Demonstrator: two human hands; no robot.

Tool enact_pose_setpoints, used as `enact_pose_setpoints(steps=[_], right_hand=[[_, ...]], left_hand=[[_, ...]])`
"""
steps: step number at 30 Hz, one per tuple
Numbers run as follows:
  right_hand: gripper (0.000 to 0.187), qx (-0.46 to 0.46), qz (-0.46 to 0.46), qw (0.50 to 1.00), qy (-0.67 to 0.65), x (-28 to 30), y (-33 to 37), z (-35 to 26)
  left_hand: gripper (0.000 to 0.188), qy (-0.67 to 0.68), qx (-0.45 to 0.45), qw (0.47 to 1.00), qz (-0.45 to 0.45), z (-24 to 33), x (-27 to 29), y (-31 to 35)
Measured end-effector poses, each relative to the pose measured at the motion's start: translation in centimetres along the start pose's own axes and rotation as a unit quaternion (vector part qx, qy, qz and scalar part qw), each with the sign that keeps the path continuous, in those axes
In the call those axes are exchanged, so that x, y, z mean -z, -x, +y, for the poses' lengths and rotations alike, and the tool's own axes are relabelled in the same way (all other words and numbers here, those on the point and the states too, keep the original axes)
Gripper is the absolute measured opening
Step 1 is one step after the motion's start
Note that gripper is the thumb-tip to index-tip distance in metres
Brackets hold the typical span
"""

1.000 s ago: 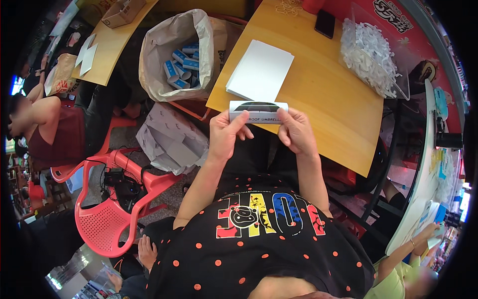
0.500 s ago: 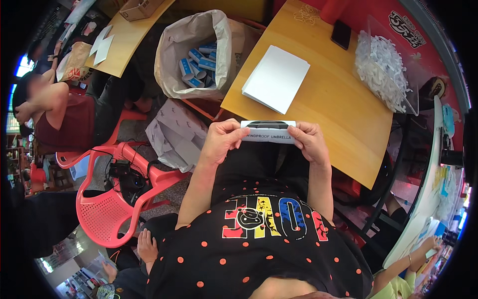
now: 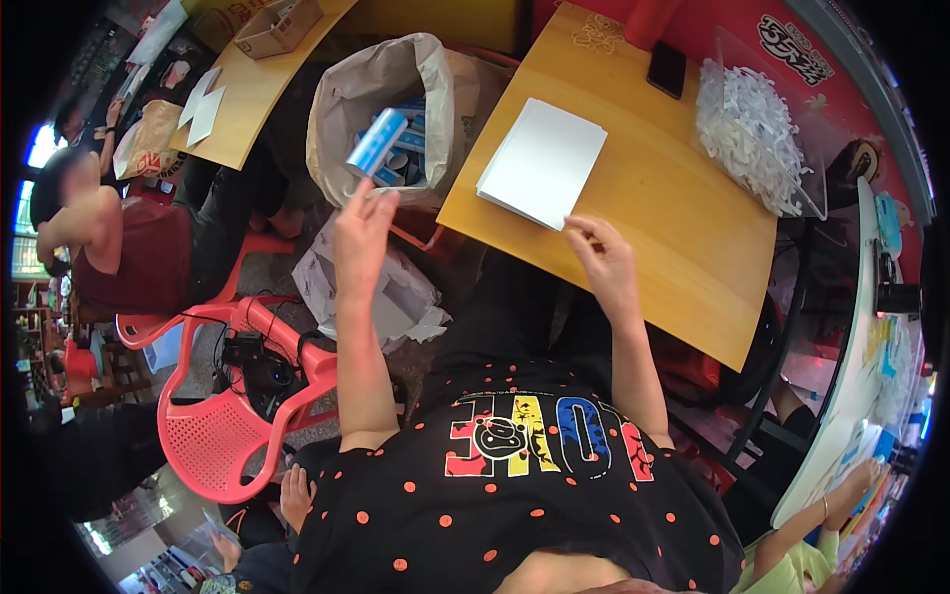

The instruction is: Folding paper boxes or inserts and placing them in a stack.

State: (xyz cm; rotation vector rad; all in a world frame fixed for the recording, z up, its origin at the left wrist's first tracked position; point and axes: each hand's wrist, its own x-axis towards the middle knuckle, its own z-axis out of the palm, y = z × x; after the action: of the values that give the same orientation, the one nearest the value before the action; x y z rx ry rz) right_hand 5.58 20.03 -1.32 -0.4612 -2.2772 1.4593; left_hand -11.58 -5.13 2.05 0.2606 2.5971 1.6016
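Note:
A blue-and-white rolled tube is tilted over the mouth of a large paper-lined bag. My left hand is just below the tube's lower end, fingers stretched out and apart, and does not appear to grip it. Inside the bag lie several similar blue-and-white tubes. On the wooden table, my right hand hovers by the near corner of a stack of white sheets. Its fingers are loosely bent with nothing visible between them; whether a fingertip touches the stack I cannot tell.
The yellow wooden table holds a dark phone, rubber bands and a clear bin of white paper strips. To the left stands a red plastic chair with cables and black devices. Another person sits beyond it.
The tube has left both hands' hold at my lap and is now over the bag. My left hand moved forward and left; my right hand moved to the sheet stack.

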Motion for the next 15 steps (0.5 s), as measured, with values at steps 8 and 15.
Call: enact_pose_setpoints(steps=[8, 15], right_hand=[[0.029, 0.251, -0.023, 0.894, 0.37, -0.4, -2.3, 0.2], [0.02, 0.303, 0.0, 0.901, 0.309, -0.9, -2.3, 1.5]], left_hand=[[0.039, -0.005, 0.03, 0.979, -0.203, -3.3, -1.3, 4.5], [0.036, -0.002, 0.022, 0.976, -0.217, -3.6, -1.7, 5.8]])
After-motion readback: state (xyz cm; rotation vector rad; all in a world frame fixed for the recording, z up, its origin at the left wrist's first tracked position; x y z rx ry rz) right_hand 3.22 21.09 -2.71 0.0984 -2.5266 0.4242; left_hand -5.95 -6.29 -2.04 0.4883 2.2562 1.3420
